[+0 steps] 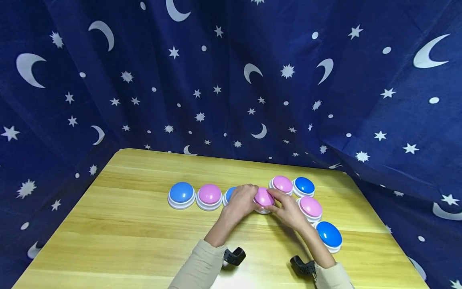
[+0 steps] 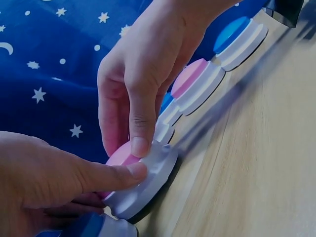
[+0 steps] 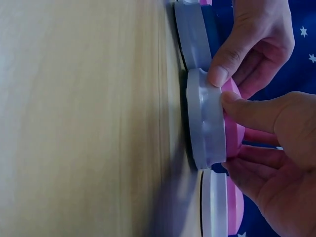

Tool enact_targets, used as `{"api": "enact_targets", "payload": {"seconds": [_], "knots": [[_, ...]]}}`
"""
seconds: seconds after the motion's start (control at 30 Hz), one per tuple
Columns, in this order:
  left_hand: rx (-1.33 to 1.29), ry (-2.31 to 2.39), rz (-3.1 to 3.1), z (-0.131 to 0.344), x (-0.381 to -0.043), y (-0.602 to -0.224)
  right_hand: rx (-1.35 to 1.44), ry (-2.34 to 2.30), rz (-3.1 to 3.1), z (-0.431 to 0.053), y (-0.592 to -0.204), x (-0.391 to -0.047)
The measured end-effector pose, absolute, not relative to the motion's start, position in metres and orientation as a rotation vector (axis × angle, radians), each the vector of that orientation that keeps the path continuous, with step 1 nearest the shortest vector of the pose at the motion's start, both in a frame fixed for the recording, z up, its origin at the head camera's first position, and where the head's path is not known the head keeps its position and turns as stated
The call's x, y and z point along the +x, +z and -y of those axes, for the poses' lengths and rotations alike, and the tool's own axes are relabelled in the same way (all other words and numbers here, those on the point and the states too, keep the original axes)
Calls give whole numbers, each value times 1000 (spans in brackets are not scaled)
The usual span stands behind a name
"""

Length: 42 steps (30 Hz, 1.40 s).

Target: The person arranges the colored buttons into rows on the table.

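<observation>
A pink dome button [image 1: 264, 197] on a white round base sits between my two hands. My left hand [image 1: 241, 200] holds it from the left, its thumb on the near side of the dome. From the right, my right hand [image 1: 290, 209] grips the same button with thumb and fingers. In the right wrist view, both thumbs press near the seam of dome and white base [image 3: 206, 121], close together. A blue button [image 1: 229, 193] stands just left of it, partly hidden by my left hand. Fingers behind the dome are partly hidden.
Further left are a pink button [image 1: 209, 195] and a blue button [image 1: 182, 193]. On the right stand pink buttons [image 1: 282, 184] [image 1: 311, 207] and blue buttons [image 1: 304, 186] [image 1: 329, 234]. A dark starry curtain [image 1: 216, 100] hangs behind the wooden table [image 1: 137, 224].
</observation>
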<state>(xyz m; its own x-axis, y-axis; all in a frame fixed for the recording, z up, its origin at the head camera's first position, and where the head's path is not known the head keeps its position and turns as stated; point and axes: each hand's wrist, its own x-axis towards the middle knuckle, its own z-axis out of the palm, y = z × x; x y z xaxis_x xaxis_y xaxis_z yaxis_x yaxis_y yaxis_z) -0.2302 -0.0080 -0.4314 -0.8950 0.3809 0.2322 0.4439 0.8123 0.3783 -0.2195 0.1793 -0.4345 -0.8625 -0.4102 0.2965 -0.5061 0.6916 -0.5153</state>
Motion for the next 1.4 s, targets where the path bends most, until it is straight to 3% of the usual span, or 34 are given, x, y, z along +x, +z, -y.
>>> {"api": "enact_targets", "payload": {"seconds": [0.73, 1.4], "knots": [[-618, -658, 2916, 3, -223, -434, 692, 855, 2757, -181, -445, -211], [-725, -587, 2812, -8, -216, -418, 712, 872, 2685, -202, -429, -200]]}}
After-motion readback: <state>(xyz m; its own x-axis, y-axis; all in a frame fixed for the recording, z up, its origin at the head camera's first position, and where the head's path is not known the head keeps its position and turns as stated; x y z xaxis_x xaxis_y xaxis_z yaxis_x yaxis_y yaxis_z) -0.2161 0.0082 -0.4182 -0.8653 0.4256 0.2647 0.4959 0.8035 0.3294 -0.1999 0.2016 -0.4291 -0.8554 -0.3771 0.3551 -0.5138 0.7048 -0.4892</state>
